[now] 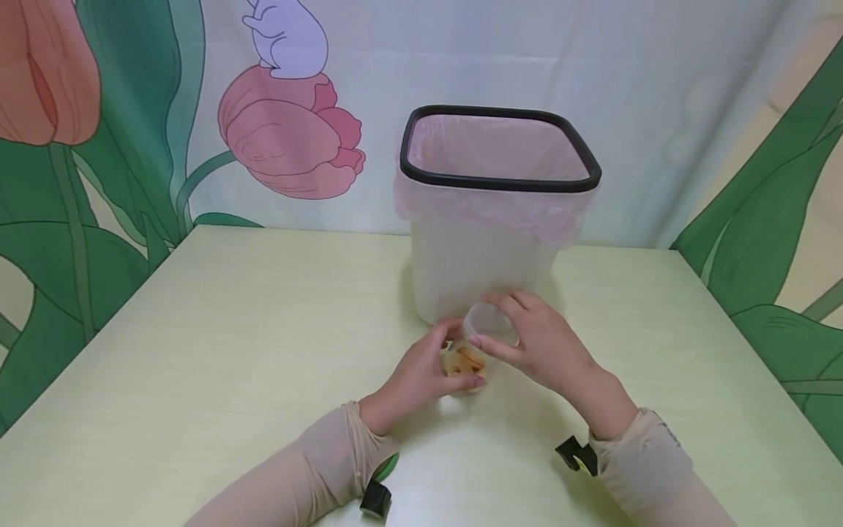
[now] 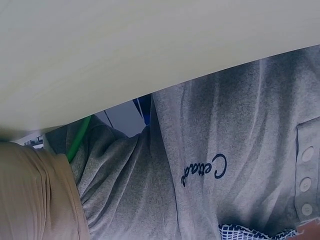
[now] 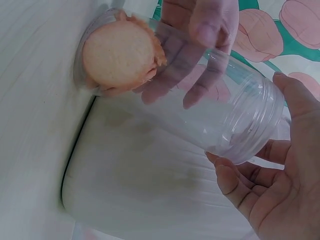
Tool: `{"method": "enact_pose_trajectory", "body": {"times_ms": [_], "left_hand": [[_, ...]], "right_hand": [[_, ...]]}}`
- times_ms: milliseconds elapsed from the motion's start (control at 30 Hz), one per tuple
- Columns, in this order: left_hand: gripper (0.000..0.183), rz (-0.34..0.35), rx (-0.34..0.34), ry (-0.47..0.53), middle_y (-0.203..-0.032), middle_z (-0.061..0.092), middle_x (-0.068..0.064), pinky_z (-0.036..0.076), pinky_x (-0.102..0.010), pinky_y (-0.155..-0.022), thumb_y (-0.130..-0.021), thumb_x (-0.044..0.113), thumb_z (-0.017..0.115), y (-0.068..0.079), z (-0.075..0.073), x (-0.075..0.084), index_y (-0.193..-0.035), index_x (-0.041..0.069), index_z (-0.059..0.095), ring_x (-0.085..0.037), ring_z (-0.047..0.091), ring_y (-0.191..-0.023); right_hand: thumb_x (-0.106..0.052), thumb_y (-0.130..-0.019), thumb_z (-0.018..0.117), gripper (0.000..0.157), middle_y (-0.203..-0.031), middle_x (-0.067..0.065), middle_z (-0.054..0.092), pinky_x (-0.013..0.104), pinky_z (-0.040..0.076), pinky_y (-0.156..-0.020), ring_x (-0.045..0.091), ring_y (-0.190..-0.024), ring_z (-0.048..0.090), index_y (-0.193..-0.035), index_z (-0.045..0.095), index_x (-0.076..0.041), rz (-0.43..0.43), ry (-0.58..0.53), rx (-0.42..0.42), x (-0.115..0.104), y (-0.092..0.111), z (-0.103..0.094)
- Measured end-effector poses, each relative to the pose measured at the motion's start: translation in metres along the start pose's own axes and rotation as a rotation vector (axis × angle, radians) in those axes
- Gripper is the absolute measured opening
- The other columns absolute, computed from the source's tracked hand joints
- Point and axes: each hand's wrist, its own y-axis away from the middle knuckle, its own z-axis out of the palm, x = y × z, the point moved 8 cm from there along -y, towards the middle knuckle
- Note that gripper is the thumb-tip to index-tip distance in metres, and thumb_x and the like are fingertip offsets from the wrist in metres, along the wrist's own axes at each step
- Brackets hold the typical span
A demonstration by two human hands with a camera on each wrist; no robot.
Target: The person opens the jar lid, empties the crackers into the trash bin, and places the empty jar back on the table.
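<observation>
A clear plastic jar [image 3: 245,125] stands tilted close to the table, with threaded rings near its mouth. Inside its bottom lie pale, golden-brown biscuit pieces [image 1: 466,359], one showing a flat round face in the right wrist view. My left hand [image 1: 421,369] wraps its fingers and thumb around the lower part of the jar. At the jar's round translucent top [image 1: 490,323], my right hand [image 1: 549,340] grips the rim between thumb and fingers. The left wrist view shows neither hand at work, only a beige sleeve [image 2: 35,195] and grey clothing.
A white bin [image 1: 481,263] with a pink liner [image 1: 494,208] and black rim ring [image 1: 500,181] stands just behind the hands. The pale tabletop [image 1: 230,329] runs back to a printed curtain [image 1: 658,110]. Black wrist devices [image 1: 377,499] sit below both forearms.
</observation>
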Motion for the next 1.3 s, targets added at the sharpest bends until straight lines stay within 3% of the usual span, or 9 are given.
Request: {"method": "enact_pose_trajectory", "body": {"times_ms": [333, 800, 1300], "left_hand": [[0.068, 0.065, 0.015, -0.053, -0.118, 0.065, -0.009, 0.048, -0.042, -0.094, -0.075, 0.019, 0.083, -0.0021, 0.0001, 0.0042, -0.131, 0.006, 0.046, -0.021, 0.061, -0.108], [0.067, 0.034, -0.005, -0.032, -0.12, 0.064, -0.007, 0.047, -0.039, -0.095, -0.076, 0.018, 0.082, -0.0006, 0.0007, 0.0004, -0.131, 0.008, 0.046, -0.02, 0.06, -0.109], [0.068, 0.088, -0.01, -0.023, -0.121, 0.063, -0.008, 0.047, -0.04, -0.094, -0.077, 0.018, 0.081, -0.0003, 0.0008, 0.0017, -0.133, 0.006, 0.045, -0.02, 0.058, -0.109]], "right_hand": [[-0.045, -0.084, 0.07, 0.055, -0.118, 0.012, 0.062, 0.045, 0.052, -0.089, 0.029, -0.108, 0.06, -0.123, 0.06, -0.008, -0.026, 0.014, 0.017, 0.001, 0.0013, -0.0026], [-0.043, -0.083, 0.071, 0.052, -0.113, 0.008, 0.063, 0.041, 0.053, -0.085, 0.025, -0.103, 0.06, -0.122, 0.061, -0.01, -0.098, 0.015, 0.032, -0.0019, 0.0025, -0.0024], [-0.041, -0.083, 0.072, 0.052, -0.114, 0.009, 0.063, 0.041, 0.053, -0.086, 0.026, -0.104, 0.06, -0.122, 0.062, -0.008, -0.122, 0.027, 0.01, -0.0025, 0.0022, -0.0046]]}}
